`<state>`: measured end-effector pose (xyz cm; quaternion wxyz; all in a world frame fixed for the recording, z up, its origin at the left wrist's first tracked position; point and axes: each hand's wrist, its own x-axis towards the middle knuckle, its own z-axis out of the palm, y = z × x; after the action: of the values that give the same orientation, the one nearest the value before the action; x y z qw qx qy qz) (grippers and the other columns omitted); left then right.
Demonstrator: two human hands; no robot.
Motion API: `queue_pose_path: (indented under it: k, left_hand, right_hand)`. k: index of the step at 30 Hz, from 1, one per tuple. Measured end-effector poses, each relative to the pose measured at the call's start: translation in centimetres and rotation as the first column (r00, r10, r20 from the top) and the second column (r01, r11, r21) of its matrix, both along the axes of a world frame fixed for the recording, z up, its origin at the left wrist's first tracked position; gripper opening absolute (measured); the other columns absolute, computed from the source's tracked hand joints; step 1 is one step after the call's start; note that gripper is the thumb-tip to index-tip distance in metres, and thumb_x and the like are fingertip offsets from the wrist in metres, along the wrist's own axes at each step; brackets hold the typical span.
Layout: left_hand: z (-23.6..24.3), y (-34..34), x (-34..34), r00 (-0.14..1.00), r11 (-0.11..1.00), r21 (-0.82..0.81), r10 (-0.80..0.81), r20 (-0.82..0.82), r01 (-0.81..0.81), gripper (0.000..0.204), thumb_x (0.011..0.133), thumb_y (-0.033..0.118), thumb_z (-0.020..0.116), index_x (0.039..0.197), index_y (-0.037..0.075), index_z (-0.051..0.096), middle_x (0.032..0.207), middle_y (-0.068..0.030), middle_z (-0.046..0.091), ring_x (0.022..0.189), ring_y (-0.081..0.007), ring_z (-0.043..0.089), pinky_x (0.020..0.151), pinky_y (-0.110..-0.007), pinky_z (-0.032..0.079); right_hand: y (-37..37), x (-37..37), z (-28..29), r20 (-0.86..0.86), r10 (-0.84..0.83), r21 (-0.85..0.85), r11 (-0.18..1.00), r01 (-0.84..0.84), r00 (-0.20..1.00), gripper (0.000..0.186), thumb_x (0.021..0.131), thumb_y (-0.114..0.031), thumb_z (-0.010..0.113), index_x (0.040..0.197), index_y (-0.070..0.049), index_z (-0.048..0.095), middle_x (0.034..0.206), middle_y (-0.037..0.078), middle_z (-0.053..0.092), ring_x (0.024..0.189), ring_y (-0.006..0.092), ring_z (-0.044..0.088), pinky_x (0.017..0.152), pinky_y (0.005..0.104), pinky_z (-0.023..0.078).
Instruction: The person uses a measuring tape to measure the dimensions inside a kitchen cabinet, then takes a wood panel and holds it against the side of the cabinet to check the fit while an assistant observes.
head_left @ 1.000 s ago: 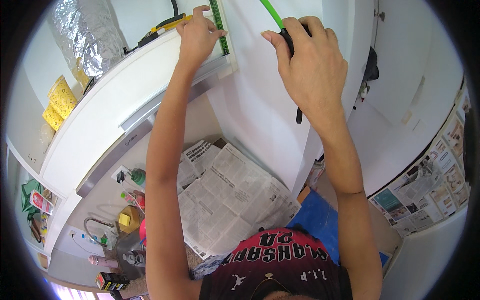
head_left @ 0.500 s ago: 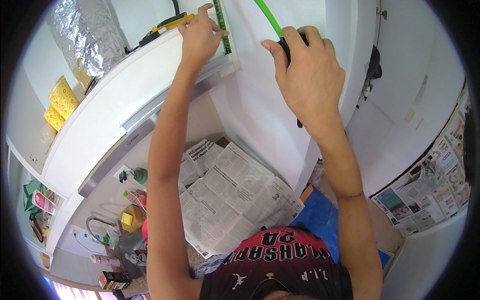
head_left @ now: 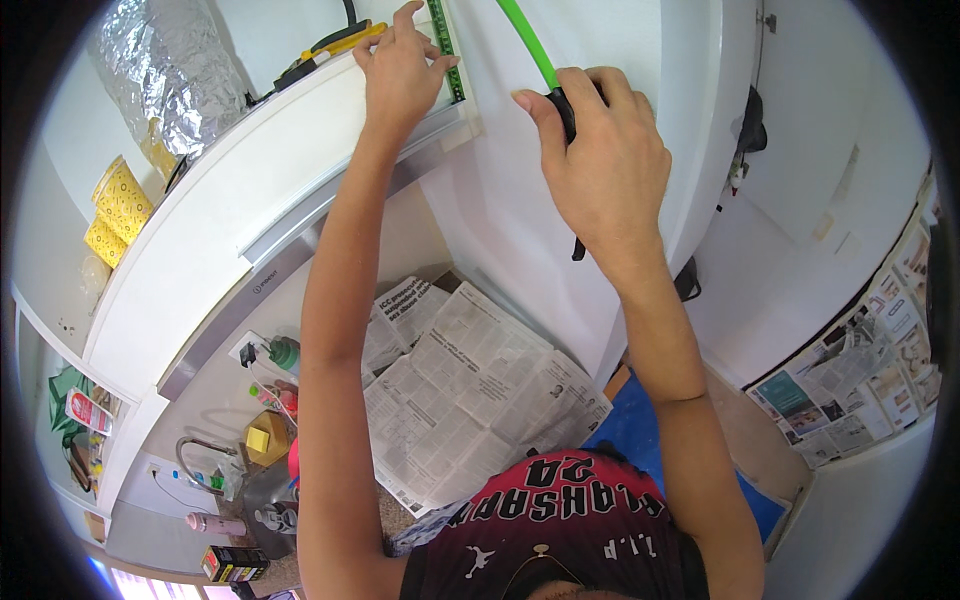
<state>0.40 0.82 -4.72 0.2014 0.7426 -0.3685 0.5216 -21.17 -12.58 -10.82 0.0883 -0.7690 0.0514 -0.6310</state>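
Observation:
My left hand (head_left: 400, 70) is raised overhead and presses a green strip-like level or ruler (head_left: 443, 45) against the top edge of a white cabinet (head_left: 560, 230). My right hand (head_left: 600, 170) is closed around the black handle of a tool with a bright green shaft (head_left: 527, 42) that points up against the white panel. A thin black piece hangs below my right palm. Both forearms reach up from the lower edge of the view.
A white range hood (head_left: 230, 230) with a foil duct (head_left: 175, 65) sits at left, with a yellow-handled tool (head_left: 340, 42) on top. Newspapers (head_left: 470, 390) cover the counter below. A sink tap (head_left: 200, 460), bottles and a yellow sponge lie lower left. Blue sheet (head_left: 650, 430) at right.
My right hand has shifted slightly left and up along the panel with the green tool. My left hand has stayed on the green strip.

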Motion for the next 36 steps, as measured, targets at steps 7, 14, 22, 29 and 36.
queue_pose_path:
  k: [7, 14, 22, 29, 36]
  left_hand:
    - [-0.2, 0.1, -0.1, 1.000, 1.000, -0.021, -0.016, -0.004, 0.016, 0.081, 0.083, 0.026, 0.088, 0.150, 0.006, 0.047, 0.088, -0.0013, 0.079, 0.106, -0.0234, 0.071, 0.113, -0.049, 0.029]
    - [-0.4, 0.5, 0.8, 0.999, 0.999, -0.030, -0.035, 0.025, 0.035, 0.085, 0.082, 0.024, 0.089, 0.152, 0.006, 0.045, 0.088, -0.0017, 0.079, 0.106, -0.0231, 0.071, 0.113, -0.049, 0.029]
    - [-0.4, 0.2, 0.7, 0.998, 0.998, -0.041, -0.043, 0.034, 0.045, 0.087, 0.082, 0.024, 0.089, 0.153, 0.006, 0.043, 0.087, -0.0014, 0.079, 0.103, -0.0226, 0.072, 0.113, -0.048, 0.029]
    - [-0.6, 0.3, 0.9, 0.996, 0.998, -0.042, -0.051, 0.076, 0.054, 0.088, 0.082, 0.025, 0.090, 0.153, 0.005, 0.043, 0.086, -0.0010, 0.079, 0.100, -0.0217, 0.072, 0.111, -0.048, 0.029]
    - [-0.5, 0.4, 0.7, 0.997, 0.998, -0.032, -0.048, 0.063, 0.050, 0.088, 0.082, 0.025, 0.090, 0.153, 0.005, 0.042, 0.086, 0.0002, 0.079, 0.097, -0.0214, 0.072, 0.110, -0.047, 0.029]
  right_hand:
    - [-0.9, 0.4, -0.4, 0.019, 0.046, -0.031, 0.998, -0.045, 0.999, 0.031, 0.099, -0.041, 0.071, 0.104, -0.010, 0.074, 0.106, 0.008, 0.068, 0.091, 0.0293, 0.065, 0.055, 0.0427, 0.056]
    - [-1.0, 0.1, -0.6, 0.012, 0.051, -0.050, 0.997, -0.050, 0.999, 0.029, 0.099, -0.039, 0.071, 0.103, -0.011, 0.074, 0.106, 0.007, 0.068, 0.091, 0.0280, 0.065, 0.054, 0.0401, 0.056]
    - [-1.2, -0.3, -1.2, 0.007, 0.064, -0.029, 0.998, -0.064, 0.998, 0.028, 0.098, -0.039, 0.072, 0.103, -0.011, 0.074, 0.107, 0.006, 0.067, 0.092, 0.0283, 0.065, 0.056, 0.0409, 0.057]
    - [-1.3, -1.4, -1.9, -0.017, 0.083, -0.007, 0.996, -0.083, 0.996, 0.029, 0.098, -0.039, 0.073, 0.105, -0.011, 0.075, 0.108, 0.005, 0.067, 0.094, 0.0280, 0.065, 0.058, 0.0414, 0.057]
    - [-1.4, -2.1, -2.5, -0.013, 0.086, -0.011, 0.996, -0.086, 0.996, 0.033, 0.096, -0.037, 0.076, 0.108, -0.006, 0.075, 0.107, 0.006, 0.069, 0.090, 0.0254, 0.065, 0.064, 0.0378, 0.055]
